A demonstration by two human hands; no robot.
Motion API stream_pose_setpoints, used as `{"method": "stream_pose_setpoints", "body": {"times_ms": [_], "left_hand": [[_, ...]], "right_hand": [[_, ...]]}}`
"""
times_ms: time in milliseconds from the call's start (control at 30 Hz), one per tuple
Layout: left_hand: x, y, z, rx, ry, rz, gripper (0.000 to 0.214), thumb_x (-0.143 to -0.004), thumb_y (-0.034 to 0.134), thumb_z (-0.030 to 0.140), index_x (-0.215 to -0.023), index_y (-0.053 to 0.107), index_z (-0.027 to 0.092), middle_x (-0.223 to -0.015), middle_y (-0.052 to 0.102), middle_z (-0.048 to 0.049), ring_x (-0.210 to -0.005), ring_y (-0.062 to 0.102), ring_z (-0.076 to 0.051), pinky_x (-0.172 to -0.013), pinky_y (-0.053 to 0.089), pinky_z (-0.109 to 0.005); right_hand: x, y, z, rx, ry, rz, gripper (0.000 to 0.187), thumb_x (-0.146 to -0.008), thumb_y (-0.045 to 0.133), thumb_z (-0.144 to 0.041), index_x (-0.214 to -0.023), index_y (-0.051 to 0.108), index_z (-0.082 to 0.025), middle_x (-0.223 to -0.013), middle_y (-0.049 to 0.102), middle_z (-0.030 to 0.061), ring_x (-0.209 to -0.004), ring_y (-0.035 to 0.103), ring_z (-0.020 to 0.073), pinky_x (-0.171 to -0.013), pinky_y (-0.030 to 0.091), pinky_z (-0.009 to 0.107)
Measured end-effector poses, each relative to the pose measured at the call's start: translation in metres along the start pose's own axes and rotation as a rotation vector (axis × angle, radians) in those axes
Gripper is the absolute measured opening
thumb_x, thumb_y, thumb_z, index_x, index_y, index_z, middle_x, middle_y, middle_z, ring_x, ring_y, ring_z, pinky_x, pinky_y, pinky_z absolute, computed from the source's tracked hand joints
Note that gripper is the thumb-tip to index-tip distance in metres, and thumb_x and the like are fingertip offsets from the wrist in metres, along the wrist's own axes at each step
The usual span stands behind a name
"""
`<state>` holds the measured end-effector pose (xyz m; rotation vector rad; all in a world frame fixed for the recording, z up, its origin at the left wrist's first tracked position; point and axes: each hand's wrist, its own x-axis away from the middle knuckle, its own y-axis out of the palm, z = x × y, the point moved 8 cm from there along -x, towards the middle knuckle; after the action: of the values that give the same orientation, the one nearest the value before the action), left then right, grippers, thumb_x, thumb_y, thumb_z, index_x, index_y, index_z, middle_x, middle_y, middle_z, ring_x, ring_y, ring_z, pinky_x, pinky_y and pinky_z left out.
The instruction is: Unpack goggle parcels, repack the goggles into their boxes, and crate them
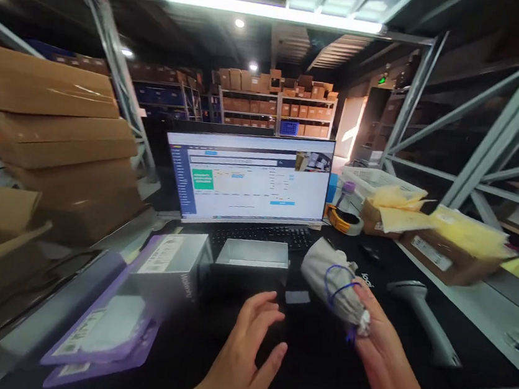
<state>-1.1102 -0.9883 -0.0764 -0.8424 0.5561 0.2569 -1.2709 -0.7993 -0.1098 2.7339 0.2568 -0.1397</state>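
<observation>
Above the black surface [232, 354], right hand [372, 332] grips grey drawstring pouch [336, 284] by its neck; left hand [246, 349] hovers open, empty, beside it.

Bare black mat [316, 357] lies open between the grey box [252, 256] and scanner [423, 319]; keyboard [264, 234] blocks beyond.

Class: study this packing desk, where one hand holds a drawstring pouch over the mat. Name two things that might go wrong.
1. The right hand grips the grey pouch only by its gathered neck, so it might slip.
2. The open grey box sits against the keyboard, so a nudge could press keys.
</observation>
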Motion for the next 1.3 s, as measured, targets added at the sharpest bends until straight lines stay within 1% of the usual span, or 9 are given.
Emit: {"method": "stream_pose_setpoints", "body": {"times_ms": [167,333,400,533,733,933,1067,1133,1300], "left_hand": [[-0.003,0.011,-0.005,0.191,-0.07,-0.143,0.031,-0.096,0.057,0.036,-0.126,0.058,0.029,-0.14,0.053,-0.0123,-0.128,0.057,-0.027,-0.107,0.05,-0.046],[-0.007,0.044,-0.013,0.859,-0.259,-0.227,0.11,-0.07,0.067,0.08,-0.155,0.019,0.029,-0.155,0.037,-0.0194,-0.14,0.044,-0.035,-0.115,0.038,-0.057],[-0.009,0.049,-0.013,1.087,-0.279,-0.186,0.12,-0.061,0.073,0.082,-0.154,0.02,0.027,-0.153,0.039,-0.0205,-0.14,0.044,-0.037,-0.113,0.039,-0.056],[0.003,0.045,-0.029,1.222,-0.446,0.025,0.082,-0.071,0.08,0.064,-0.132,0.047,0.021,-0.127,0.063,-0.0154,-0.125,0.058,-0.033,-0.11,0.043,-0.049],[0.018,0.038,-0.046,1.142,-0.642,0.125,0.058,-0.083,0.074,0.044,-0.13,0.049,0.021,-0.119,0.068,-0.0087,-0.11,0.065,-0.025,-0.097,0.05,-0.036],[0.004,0.038,-0.047,1.04,-0.719,0.032,0.05,-0.078,0.072,0.04,-0.12,0.059,0.016,-0.119,0.069,-0.0104,-0.113,0.063,-0.028,-0.091,0.05,-0.033],[-0.001,0.034,-0.052,0.956,-0.767,0.032,0.054,-0.066,0.077,0.033,-0.114,0.062,0.013,-0.106,0.073,-0.0103,-0.096,0.068,-0.027,-0.08,0.054,-0.033],[-0.001,0.036,-0.054,0.979,-0.819,0.018,0.051,-0.069,0.075,0.037,-0.111,0.063,0.011,-0.098,0.073,-0.011,-0.084,0.069,-0.025,-0.07,0.056,-0.033],[-0.019,0.034,-0.04,0.935,-0.762,-0.068,0.038,-0.073,0.069,0.04,-0.093,0.069,0.008,-0.085,0.073,-0.0134,-0.071,0.066,-0.02,-0.048,0.048,-0.023]], "right_hand": [[0.018,-0.021,-0.044,0.493,-0.379,0.225,0.029,-0.077,0.079,-0.036,-0.076,0.053,-0.022,-0.066,0.049,-0.0043,-0.053,0.046,0.0111,-0.047,0.038,0.022],[0.067,0.061,-0.061,0.842,-0.868,-0.12,0.012,-0.089,0.057,-0.013,-0.081,0.059,-0.022,-0.079,0.058,0.0016,-0.073,0.057,0.0151,-0.064,0.048,0.024],[0.087,0.088,-0.051,0.858,-0.955,-0.245,0.02,-0.093,0.046,-0.01,-0.083,0.059,-0.021,-0.078,0.06,0.0022,-0.07,0.058,0.0145,-0.063,0.049,0.024],[0.114,0.116,-0.027,0.939,-0.959,-0.466,0.02,-0.096,0.047,-0.014,-0.085,0.063,-0.021,-0.077,0.061,0.0017,-0.065,0.057,0.014,-0.059,0.048,0.024],[0.115,0.112,-0.024,0.691,-0.653,-0.831,0.038,-0.091,0.059,-0.011,-0.126,0.059,-0.024,-0.117,0.065,0.0076,-0.103,0.064,0.017,-0.091,0.055,0.027],[0.068,0.101,-0.032,0.446,-0.39,-0.769,0.02,-0.099,0.053,-0.023,-0.11,0.069,-0.024,-0.103,0.073,0.005,-0.093,0.07,0.0175,-0.083,0.06,0.031],[0.035,0.05,-0.062,0.756,-0.632,0.004,0.031,-0.097,0.054,-0.027,-0.126,0.063,-0.025,-0.145,0.052,0.0135,-0.127,0.056,0.0301,-0.083,0.061,0.043],[0.044,0.039,-0.073,0.948,-0.784,0.222,0.039,-0.095,0.057,-0.026,-0.133,0.059,-0.023,-0.16,0.032,0.015,-0.136,0.046,0.035,-0.095,0.055,0.053],[0.061,0.054,-0.063,0.971,-0.862,-0.118,0.046,-0.097,0.053,-0.02,-0.142,0.049,-0.027,-0.154,0.045,0.0103,-0.138,0.047,0.0269,-0.107,0.049,0.049]]}}
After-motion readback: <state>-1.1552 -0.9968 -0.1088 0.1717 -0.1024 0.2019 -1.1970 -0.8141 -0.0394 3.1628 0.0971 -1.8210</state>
